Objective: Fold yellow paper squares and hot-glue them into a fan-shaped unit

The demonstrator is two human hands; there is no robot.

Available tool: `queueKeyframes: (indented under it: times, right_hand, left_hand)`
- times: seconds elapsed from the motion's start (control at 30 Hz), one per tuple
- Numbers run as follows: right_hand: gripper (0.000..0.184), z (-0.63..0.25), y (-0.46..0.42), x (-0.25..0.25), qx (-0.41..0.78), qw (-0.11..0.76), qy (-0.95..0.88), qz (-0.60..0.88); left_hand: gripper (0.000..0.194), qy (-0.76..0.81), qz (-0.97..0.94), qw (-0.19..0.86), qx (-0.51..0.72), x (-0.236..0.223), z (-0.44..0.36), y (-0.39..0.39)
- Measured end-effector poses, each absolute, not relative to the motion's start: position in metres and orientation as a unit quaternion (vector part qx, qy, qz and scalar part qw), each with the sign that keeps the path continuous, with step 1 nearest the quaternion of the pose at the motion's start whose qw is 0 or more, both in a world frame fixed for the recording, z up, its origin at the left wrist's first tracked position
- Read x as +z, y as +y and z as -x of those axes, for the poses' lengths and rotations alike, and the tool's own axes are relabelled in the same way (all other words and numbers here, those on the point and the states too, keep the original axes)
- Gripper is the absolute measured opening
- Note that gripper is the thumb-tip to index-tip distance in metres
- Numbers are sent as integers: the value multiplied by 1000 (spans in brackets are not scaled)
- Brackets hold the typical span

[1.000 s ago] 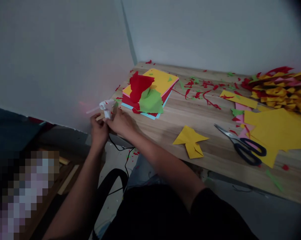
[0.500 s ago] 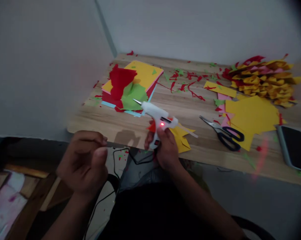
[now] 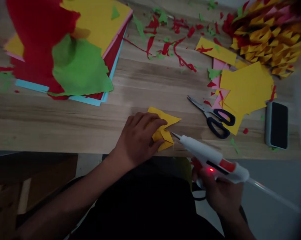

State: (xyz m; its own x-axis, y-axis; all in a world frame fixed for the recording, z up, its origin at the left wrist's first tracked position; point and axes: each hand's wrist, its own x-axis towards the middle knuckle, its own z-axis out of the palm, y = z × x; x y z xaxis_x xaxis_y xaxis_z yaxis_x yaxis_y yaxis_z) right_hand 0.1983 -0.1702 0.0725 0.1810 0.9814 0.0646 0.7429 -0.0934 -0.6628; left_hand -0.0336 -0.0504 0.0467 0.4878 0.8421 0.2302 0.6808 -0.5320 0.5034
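My left hand [image 3: 140,138] lies over a folded yellow paper piece [image 3: 166,141] at the table's front edge, its thumb and forefinger pressing the paper from either side. In my right hand [image 3: 221,193] is a white hot glue gun [image 3: 201,150] with a lit red light. The gun's metal nozzle points left, its tip at the right side of the folded paper. A clear glue stick [image 3: 272,193] sticks out of the gun's rear. My palm hides part of the paper.
Open scissors [image 3: 212,116] lie right of the folded paper, beside yellow paper sheets [image 3: 245,90] and a phone [image 3: 277,125]. A stack of coloured paper [image 3: 108,23] with a green scrap [image 3: 78,70] on top is at left. Red scraps [image 3: 165,46] and a yellow folded-paper bundle [image 3: 267,40] lie farther back.
My left hand has come from the air at left down onto the folded yellow paper. My right hand has moved right with the glue gun. The view is now closer to the table.
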Motion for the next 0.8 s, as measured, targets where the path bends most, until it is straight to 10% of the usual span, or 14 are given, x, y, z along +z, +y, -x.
queueKeyframes:
  times: [0.8]
  right_hand:
    - [13, -186, -138, 99, 226, 141, -701, 662]
  left_hand:
    - [39, 471, -830, 189, 232, 39, 31, -48]
